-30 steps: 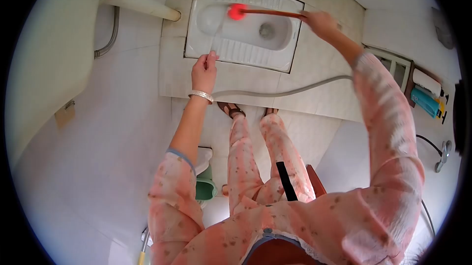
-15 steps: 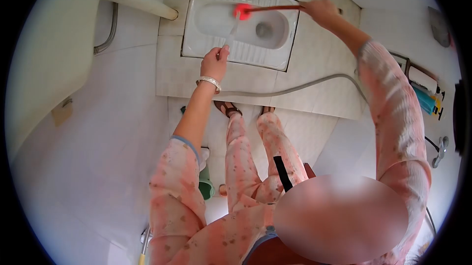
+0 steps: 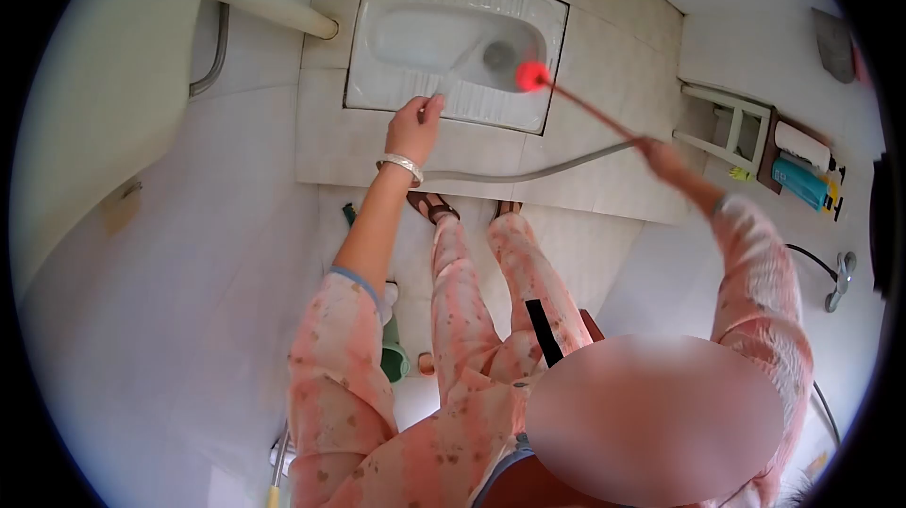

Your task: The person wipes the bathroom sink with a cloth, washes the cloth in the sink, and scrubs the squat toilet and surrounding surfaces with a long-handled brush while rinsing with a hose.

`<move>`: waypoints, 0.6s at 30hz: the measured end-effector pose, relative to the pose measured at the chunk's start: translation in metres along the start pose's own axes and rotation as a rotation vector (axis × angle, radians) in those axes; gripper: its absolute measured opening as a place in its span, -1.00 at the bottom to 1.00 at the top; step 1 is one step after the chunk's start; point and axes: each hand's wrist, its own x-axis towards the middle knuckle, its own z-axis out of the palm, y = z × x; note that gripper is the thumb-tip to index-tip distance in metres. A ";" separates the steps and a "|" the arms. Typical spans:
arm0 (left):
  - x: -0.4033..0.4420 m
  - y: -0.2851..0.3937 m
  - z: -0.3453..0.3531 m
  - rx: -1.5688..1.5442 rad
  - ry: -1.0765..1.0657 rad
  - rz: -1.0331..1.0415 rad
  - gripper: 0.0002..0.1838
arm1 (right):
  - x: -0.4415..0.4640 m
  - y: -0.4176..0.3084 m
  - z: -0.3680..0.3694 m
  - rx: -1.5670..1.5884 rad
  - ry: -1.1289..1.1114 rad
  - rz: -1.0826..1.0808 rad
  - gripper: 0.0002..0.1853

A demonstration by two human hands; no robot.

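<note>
Fingers of the right hand (image 3: 661, 157) wrap the handle end of a long brush (image 3: 595, 110), its blurred red head (image 3: 532, 76) over the edge of the squat pan (image 3: 377, 93); those of the left hand (image 3: 412, 129) are pinched, on what I cannot tell. The brush looks light and stiff, likely slick when wet, best gripped at that end. Half a second ago the head was over mid-basin; both it and the right hand are now nearer the body.

Pink Stripes, Shoulder to Ankle

The person wears a top (image 3: 349, 385) in pink and cream stripes with small brownish motifs, matching trousers (image 3: 459, 291) and dark open sandals (image 3: 441, 210). Blue-grey bands edge the left cuff (image 3: 357, 279) and neckline (image 3: 500, 468); a silvery bangle (image 3: 404, 165) circles the left wrist.
</note>
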 end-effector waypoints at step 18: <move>-0.004 -0.021 -0.048 -0.304 0.048 -0.318 -0.56 | 0.011 -0.104 -0.016 0.426 -0.362 0.313 -0.64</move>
